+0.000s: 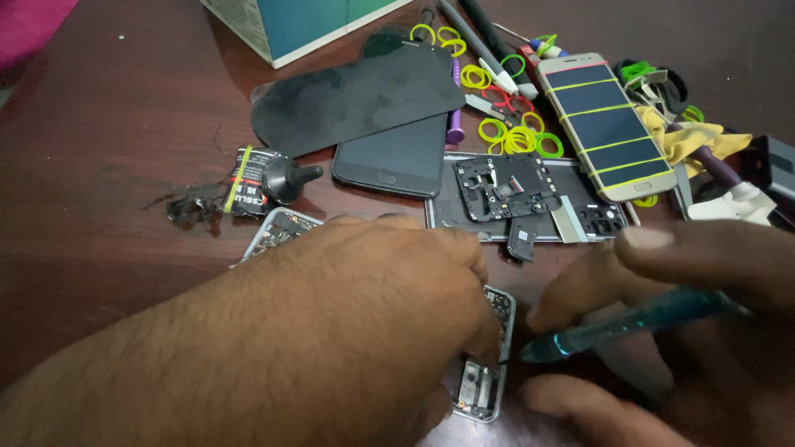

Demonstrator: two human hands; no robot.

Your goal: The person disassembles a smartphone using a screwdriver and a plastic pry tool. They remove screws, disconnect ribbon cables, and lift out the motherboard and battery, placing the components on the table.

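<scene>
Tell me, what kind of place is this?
Probably a phone repair bench: an opened grey phone frame under the left hand, a teal screwdriver in the right hand, loose yellow rubber bands.

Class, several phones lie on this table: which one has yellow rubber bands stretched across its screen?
The gold-edged phone at upper right; four yellow bands cross its dark screen. The black phone beside it has none.

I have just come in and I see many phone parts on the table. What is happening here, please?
A person is working on an opened phone on a dark wooden table. The left hand lies over the phone and holds it down. The right hand holds a teal screwdriver, its tip at the phone's edge. Behind them lie a phone frame, a dark phone, a gold phone bound with rubber bands and loose yellow-green rubber bands.
</scene>
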